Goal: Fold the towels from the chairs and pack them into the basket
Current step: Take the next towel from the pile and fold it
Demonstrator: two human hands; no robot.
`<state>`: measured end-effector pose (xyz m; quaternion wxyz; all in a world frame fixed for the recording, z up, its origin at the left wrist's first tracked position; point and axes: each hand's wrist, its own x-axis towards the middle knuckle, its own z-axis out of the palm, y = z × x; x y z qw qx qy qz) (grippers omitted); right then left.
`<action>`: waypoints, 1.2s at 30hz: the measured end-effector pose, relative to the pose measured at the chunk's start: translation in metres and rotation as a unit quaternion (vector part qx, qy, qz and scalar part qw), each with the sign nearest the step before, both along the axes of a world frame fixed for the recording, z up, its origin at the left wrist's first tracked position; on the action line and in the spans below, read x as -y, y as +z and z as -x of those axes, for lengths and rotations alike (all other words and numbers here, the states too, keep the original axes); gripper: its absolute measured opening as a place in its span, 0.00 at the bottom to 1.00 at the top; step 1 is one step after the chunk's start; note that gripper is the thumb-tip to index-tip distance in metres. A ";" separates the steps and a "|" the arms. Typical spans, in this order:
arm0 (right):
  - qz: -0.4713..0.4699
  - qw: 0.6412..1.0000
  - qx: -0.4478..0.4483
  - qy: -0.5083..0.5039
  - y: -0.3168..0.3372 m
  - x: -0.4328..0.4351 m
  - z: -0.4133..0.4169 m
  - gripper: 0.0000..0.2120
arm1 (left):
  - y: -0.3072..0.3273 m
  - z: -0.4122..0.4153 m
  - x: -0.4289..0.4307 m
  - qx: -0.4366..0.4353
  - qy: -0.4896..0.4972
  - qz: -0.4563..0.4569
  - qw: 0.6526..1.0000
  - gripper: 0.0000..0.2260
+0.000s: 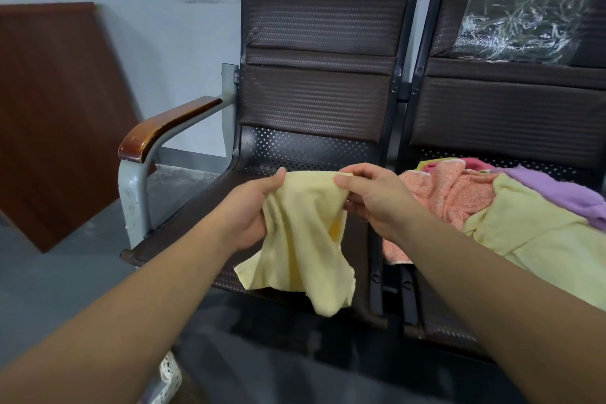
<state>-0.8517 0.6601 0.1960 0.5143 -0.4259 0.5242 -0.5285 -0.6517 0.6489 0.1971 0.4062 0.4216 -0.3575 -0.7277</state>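
A small pale yellow towel point(301, 246) hangs crumpled over the seat of the left dark brown chair point(314, 98). My left hand point(252, 207) grips its upper left edge, thumb on top. My right hand point(370, 197) pinches the upper right edge between thumb and fingers. On the right chair point(511, 102) lies a loose pile: an orange towel point(459, 197), a larger yellow towel point(531, 233), a purple towel point(557, 190) and a pink one point(472, 162) at the back. A white lattice basket rim point(169, 377) shows at the bottom edge, under my left forearm.
The left chair has a wooden armrest point(164, 126) on a grey metal frame. A brown board point(55, 115) leans against the wall at left. Crinkled clear plastic point(518, 23) covers part of the right chair's backrest. Grey floor lies to the left.
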 end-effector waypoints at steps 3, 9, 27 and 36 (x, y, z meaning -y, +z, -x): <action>0.027 0.998 0.004 0.055 0.003 -0.001 -0.007 0.11 | -0.001 0.003 -0.006 -0.010 -0.080 0.003 0.997 0.20; 0.059 0.992 0.000 0.114 0.007 0.001 -0.022 0.16 | -0.004 0.014 -0.006 0.026 -0.060 0.044 0.997 0.13; -0.217 0.930 0.208 0.210 -0.011 -0.002 -0.019 0.23 | 0.007 -0.003 -0.007 0.005 -0.018 -0.006 1.000 0.15; -0.058 0.990 0.090 0.090 -0.001 -0.003 -0.037 0.04 | -0.010 0.003 -0.011 0.062 -0.119 0.109 0.985 0.22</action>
